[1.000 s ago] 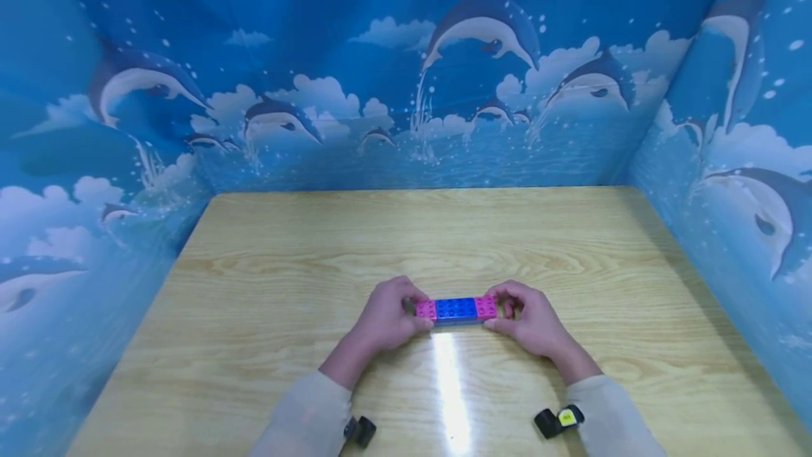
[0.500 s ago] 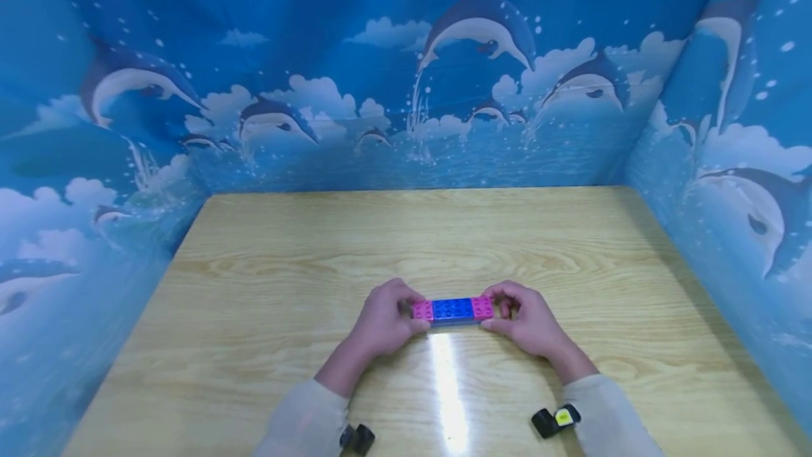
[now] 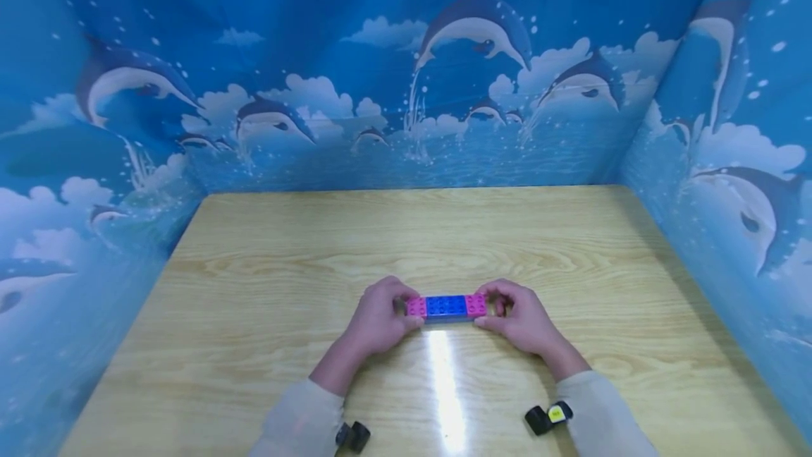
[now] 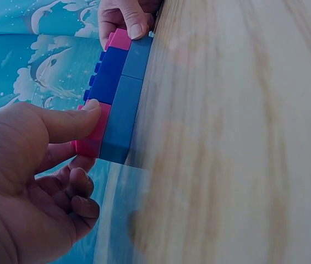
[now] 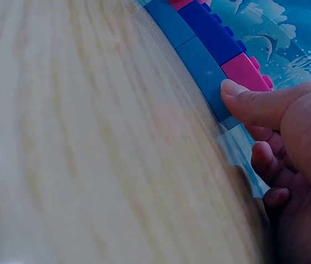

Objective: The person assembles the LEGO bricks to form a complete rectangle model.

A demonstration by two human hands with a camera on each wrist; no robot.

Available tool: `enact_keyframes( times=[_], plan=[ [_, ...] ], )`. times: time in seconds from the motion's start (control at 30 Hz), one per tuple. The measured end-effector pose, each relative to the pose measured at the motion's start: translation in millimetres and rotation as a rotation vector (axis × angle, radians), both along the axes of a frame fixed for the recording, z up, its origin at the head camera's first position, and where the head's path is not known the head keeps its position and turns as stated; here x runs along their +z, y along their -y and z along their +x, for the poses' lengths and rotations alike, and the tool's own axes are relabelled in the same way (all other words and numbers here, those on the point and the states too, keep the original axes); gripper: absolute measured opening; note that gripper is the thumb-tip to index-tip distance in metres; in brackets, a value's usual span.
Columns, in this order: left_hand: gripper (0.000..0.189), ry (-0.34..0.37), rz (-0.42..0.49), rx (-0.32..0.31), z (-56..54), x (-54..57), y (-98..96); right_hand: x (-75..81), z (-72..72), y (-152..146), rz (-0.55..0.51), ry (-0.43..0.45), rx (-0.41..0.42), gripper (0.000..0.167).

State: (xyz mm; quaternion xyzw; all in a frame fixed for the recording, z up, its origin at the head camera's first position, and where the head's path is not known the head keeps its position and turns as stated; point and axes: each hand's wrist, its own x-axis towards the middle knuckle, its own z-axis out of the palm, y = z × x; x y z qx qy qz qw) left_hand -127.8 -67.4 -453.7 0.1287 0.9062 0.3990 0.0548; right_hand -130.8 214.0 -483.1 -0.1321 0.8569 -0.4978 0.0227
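Observation:
A short two-layer bar of toy building bricks lies on the wooden table between the hands. On top, a dark blue brick (image 3: 446, 307) sits between a left pink brick (image 3: 416, 307) and a right pink brick (image 3: 476, 305). Two lighter blue bricks (image 4: 121, 118) form the bottom layer, end to end, as the left wrist view shows. My left hand (image 3: 378, 316) pinches the left pink brick between thumb and fingers. At the other end, my right hand (image 3: 523, 317) pinches the bar, its thumb (image 5: 240, 99) across the seam of the pink and lighter blue bricks.
The wood-grain table (image 3: 304, 245) reaches back to a blue dolphin-print curtain (image 3: 355, 90), which also lines both sides. A strip of glare (image 3: 447, 386) runs on the tabletop in front of the bricks. Black wrist devices (image 3: 548, 417) sit at both sleeves.
The whole head view has shifted slightly, so table, hands and bricks all appear a little further left. Both hands keep the same grip on the bar.

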Motion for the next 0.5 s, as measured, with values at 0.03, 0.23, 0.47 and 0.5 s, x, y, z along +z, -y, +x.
enact_keyframes(
  times=[0.03, 0.23, 0.47, 0.5],
  plan=[
    [0.041, 0.002, 0.003, 0.004, 0.0, -0.4, 0.5, -0.1, -0.2, 0.4, 0.001, 0.001, -0.001, 0.040],
    [0.042, 0.058, 0.041, 0.065, 1.0, -1.4, 2.0, 4.7, 2.3, 3.6, -0.008, 0.004, -0.013, 0.038],
    [0.048, 0.159, 0.094, 0.189, 1.1, 1.6, 1.0, 3.6, 1.8, 7.0, -0.015, 0.006, -0.050, 0.035],
    [0.048, 0.162, 0.094, 0.206, 0.9, 1.4, 0.7, -1.6, -0.2, 5.9, -0.015, 0.011, -0.062, 0.034]
  ],
)
